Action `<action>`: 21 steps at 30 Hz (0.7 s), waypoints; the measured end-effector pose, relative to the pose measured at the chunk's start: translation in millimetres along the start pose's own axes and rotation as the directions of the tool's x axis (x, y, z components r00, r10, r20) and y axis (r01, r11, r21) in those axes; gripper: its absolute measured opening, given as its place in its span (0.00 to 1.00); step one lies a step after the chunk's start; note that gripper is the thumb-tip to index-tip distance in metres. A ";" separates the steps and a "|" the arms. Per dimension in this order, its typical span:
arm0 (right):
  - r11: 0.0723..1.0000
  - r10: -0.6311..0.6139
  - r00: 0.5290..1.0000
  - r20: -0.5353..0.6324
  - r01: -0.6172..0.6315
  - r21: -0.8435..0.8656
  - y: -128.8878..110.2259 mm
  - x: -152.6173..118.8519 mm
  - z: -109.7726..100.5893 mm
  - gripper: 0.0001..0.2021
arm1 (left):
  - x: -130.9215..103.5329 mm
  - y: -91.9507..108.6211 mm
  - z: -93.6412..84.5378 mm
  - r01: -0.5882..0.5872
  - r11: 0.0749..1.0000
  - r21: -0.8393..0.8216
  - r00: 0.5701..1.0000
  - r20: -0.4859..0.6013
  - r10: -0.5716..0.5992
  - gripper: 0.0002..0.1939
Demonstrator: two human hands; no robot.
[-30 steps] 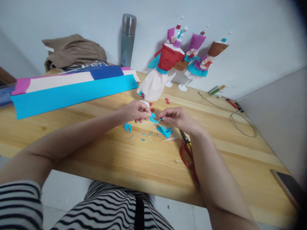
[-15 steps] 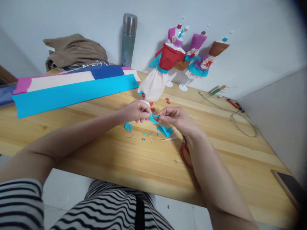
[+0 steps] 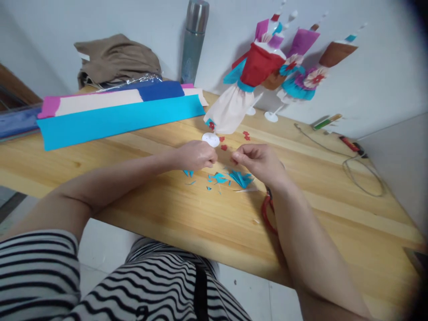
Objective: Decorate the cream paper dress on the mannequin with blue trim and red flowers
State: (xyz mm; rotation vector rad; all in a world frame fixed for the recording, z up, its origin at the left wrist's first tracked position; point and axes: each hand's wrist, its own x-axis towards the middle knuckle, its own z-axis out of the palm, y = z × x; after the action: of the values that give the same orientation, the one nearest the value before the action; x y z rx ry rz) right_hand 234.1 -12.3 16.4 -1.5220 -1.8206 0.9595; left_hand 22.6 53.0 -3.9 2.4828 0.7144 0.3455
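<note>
My left hand (image 3: 198, 155) is closed with its knuckles up, just in front of the white round base (image 3: 210, 139) of the nearest dressed figure; what it holds, if anything, is hidden. My right hand (image 3: 253, 159) is pinched, thumb against fingers, and anything between the tips is too small to make out. Between and below the hands lie cut blue paper scraps (image 3: 219, 178) and a fringed blue bundle (image 3: 241, 179). Small red paper flowers (image 3: 246, 135) rest beyond them. Red-handled scissors (image 3: 268, 214) lie partly under my right forearm.
The figure in a red top (image 3: 261, 67) and pale skirt stands before several others. Long blue paper (image 3: 123, 120), brown cloth (image 3: 120, 60) and a steel flask (image 3: 194, 44) are at the back left. A cable (image 3: 364, 180) curls at right; a dark device (image 3: 416, 261) sits at the right edge.
My hands have moved apart. The blue piece that was between their fingertips no longer shows there, and more blue scraps show on the table below. The camera view has shifted.
</note>
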 end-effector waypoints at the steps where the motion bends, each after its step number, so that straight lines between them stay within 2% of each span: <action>1: 0.999 -0.020 1.000 0.019 0.021 -0.038 -1.3 -0.2 1.8 0.20 | -0.4 -2.0 -4.7 0.000 0.993 0.117 0.998 0.059 -0.007 0.07; 2: 0.996 -0.049 0.998 0.042 0.052 -0.068 -2.6 -0.4 3.4 0.19 | -1.1 -4.2 -10.8 -0.004 0.982 0.187 0.992 0.122 -0.019 0.07; 4: 0.988 -0.113 0.990 0.080 0.121 -0.101 -4.0 -0.5 6.3 0.15 | -3.8 -9.2 -24.0 -0.038 0.974 0.222 0.970 0.242 -0.018 0.07; 7: 0.978 -0.155 0.982 0.111 0.168 -0.126 -3.2 0.2 10.1 0.11 | -10.0 -16.3 -35.9 -0.065 0.969 0.237 0.943 0.333 -0.019 0.08; 11: 0.982 -0.135 0.983 0.122 0.149 -0.114 -2.1 0.9 13.9 0.09 | -13.8 -16.2 -33.6 -0.042 0.969 0.245 0.926 0.374 -0.055 0.06; 13: 0.987 -0.130 0.985 0.109 0.139 -0.078 -2.9 1.0 15.6 0.08 | -11.9 -12.1 -32.0 -0.018 0.987 0.157 0.939 0.342 -0.038 0.06; 16: 0.993 -0.105 0.992 0.066 0.108 -0.052 -3.7 1.6 17.3 0.06 | -7.2 -5.7 -32.6 0.045 0.994 -0.096 0.977 0.214 -0.024 0.06; 18: 0.993 -0.061 0.996 0.063 0.067 -0.101 -3.2 2.4 17.2 0.10 | -4.7 -2.2 -32.8 0.113 0.946 -0.303 0.987 0.144 -0.071 0.06; 21: 0.988 -0.038 0.996 0.081 0.049 -0.143 -2.3 3.6 16.1 0.15 | -3.4 3.4 -30.3 0.204 0.823 -0.530 0.979 0.113 -0.170 0.06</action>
State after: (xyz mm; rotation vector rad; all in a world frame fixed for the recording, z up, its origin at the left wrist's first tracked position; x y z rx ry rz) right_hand 219.2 -11.7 8.8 -1.5430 -2.0094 0.8944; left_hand 9.8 61.4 22.7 1.8620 0.7122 0.3397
